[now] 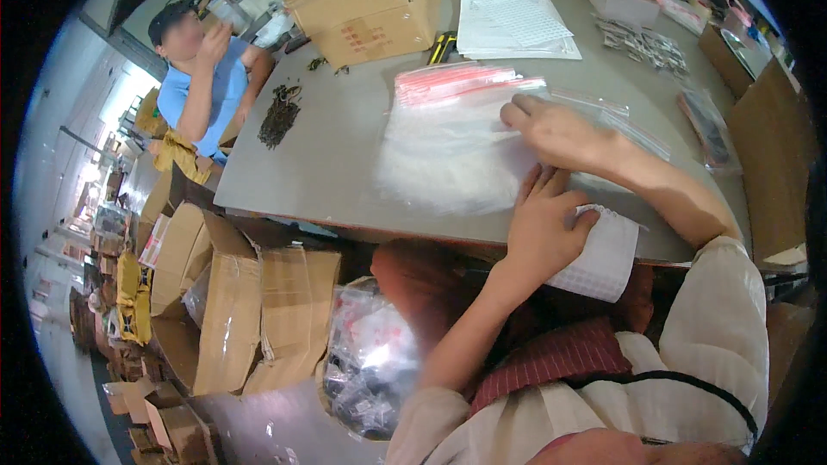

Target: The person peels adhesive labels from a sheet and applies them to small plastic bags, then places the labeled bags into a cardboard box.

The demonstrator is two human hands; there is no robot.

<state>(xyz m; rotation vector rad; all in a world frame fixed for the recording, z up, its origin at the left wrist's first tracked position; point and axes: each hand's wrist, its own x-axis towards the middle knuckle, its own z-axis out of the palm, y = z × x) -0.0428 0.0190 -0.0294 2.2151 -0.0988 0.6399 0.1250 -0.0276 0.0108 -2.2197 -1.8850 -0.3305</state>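
On the grey table (332, 164) in my view, clear bags (452, 151) lie stacked; the right hand (560, 133) curls at their right edge, whether gripping I cannot tell; the half-open left hand (547, 228) holds a white sheet (605, 258) by its thumb.

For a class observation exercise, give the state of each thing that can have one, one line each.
Bags: flat, stacked
Sheet: curled
Left hand: thumb on sheet
Right hand: fingers bent, on bags
Papers: stacked, flat
White box: open
Floor carton: open, flaps out
Large carton: taped
Cutter: lying down, blade unclear
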